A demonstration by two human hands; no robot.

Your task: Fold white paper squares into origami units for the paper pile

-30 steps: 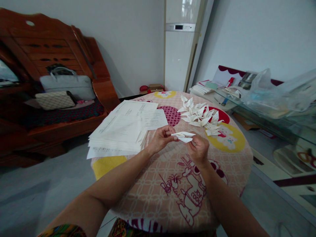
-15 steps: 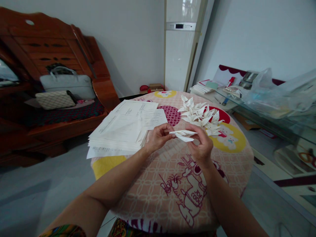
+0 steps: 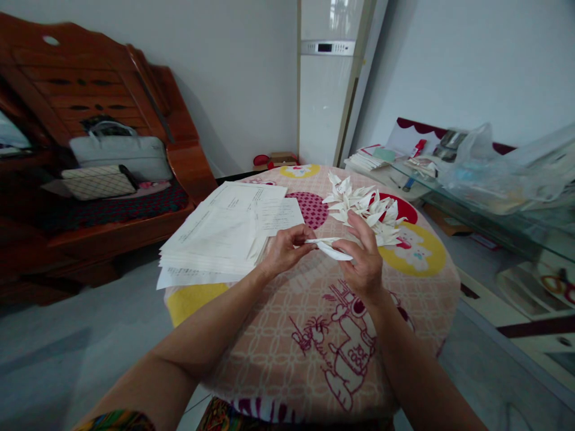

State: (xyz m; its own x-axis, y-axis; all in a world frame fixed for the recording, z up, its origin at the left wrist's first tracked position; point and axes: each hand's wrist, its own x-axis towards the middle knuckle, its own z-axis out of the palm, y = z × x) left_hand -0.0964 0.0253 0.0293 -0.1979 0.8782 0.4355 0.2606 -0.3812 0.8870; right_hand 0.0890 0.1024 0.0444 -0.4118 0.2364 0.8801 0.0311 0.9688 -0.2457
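A folded white paper piece [image 3: 333,249], narrow and pointed, is held above the round table. My left hand [image 3: 290,246] pinches its left end between thumb and fingers. At its right end, my right hand [image 3: 365,260] grips the paper with thumb and index finger, while its other fingers stand raised. Just beyond the right hand lies a pile of folded white paper flowers [image 3: 359,203] with pointed petals. To the left of my left hand sits a stack of printed paper sheets [image 3: 215,227], with a smaller printed sheet [image 3: 281,215] on its right side.
A patterned cloth [image 3: 269,335] covers the round table. To the right stands a glass-topped stand [image 3: 476,218] with a plastic bag [image 3: 498,173] and papers. A wooden bench [image 3: 179,155] bearing a grey bag [image 3: 121,157] is at left. A tall white cabinet-like unit [image 3: 323,108] stands behind.
My right hand has shifted its hold on the folded paper, its fingers now lifted and more spread. The paper's right end is bent lower. My left hand keeps its pinch.
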